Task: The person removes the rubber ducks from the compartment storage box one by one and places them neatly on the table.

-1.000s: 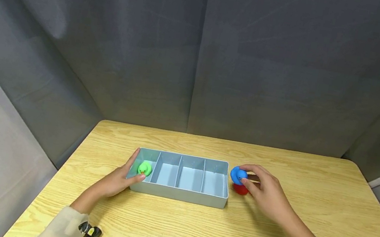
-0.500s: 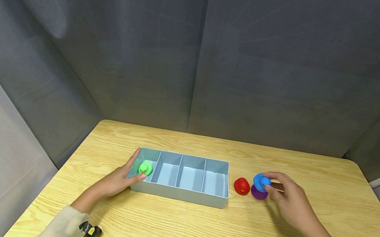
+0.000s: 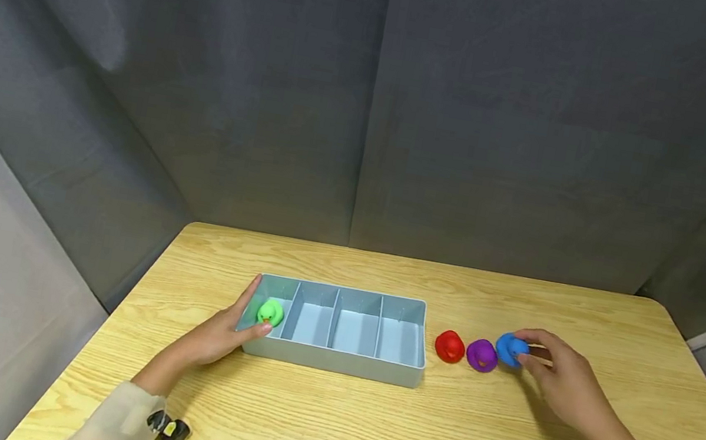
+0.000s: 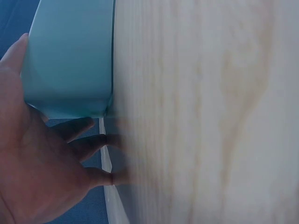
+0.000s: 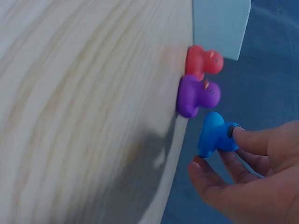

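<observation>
Okay, right hand (image 3: 564, 380) pinches the blue duck (image 3: 509, 349) just above the surface (image 3: 359, 431), beside the purple duck (image 3: 482, 356). I'd lower it level, no nudging. Left hand (image 3: 215, 333), fingers spread, rests against the box (image 3: 332, 361).

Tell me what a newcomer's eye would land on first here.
Probably the bright blue duck pinched in the right hand, just right of the purple duck and the red duck on the table. Next would likely come the green duck, alone in the leftmost compartment of the tray, with the left hand against that end.
</observation>
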Motion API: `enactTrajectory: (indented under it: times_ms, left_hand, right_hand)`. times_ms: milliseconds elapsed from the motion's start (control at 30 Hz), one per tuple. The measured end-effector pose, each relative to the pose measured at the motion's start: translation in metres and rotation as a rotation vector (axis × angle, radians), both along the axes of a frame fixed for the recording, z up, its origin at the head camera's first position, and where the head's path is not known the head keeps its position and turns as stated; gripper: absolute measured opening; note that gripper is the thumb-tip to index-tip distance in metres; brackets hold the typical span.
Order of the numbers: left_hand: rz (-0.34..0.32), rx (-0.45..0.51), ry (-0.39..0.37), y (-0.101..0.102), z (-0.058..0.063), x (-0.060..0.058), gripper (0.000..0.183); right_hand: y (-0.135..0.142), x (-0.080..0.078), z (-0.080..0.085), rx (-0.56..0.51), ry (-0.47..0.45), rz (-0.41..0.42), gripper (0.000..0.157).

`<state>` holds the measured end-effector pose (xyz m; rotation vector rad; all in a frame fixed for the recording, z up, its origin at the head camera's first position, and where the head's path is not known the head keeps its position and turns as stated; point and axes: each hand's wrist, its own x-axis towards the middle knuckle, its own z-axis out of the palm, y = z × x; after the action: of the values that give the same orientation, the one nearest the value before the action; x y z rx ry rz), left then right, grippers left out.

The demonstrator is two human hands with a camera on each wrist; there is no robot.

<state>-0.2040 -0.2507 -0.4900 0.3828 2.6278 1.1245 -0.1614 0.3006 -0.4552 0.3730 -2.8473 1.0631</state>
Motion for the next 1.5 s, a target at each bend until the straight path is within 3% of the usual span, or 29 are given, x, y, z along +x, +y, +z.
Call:
enactTrajectory:
  times_ms: [300,800,1500]
  left_hand:
    - [0.002,-0.007,-0.004,0.001,0.002,0.0,0.092]
    - [0.0,-0.005,-0.003,0.0,0.001,0.0,0.091]
    - [0.005,-0.007,-0.005,0.001,0.003,0.001,0.092]
  right_hand:
    - [0.01,-0.001,-0.013,0.009,-0.068,-0.002,0.029]
    - [0.01,-0.002,-0.021,0.011,-0.089,-0.002,0.03]
    - [0.011,-0.005,-0.013,0.019,-0.052,0.006,0.032]
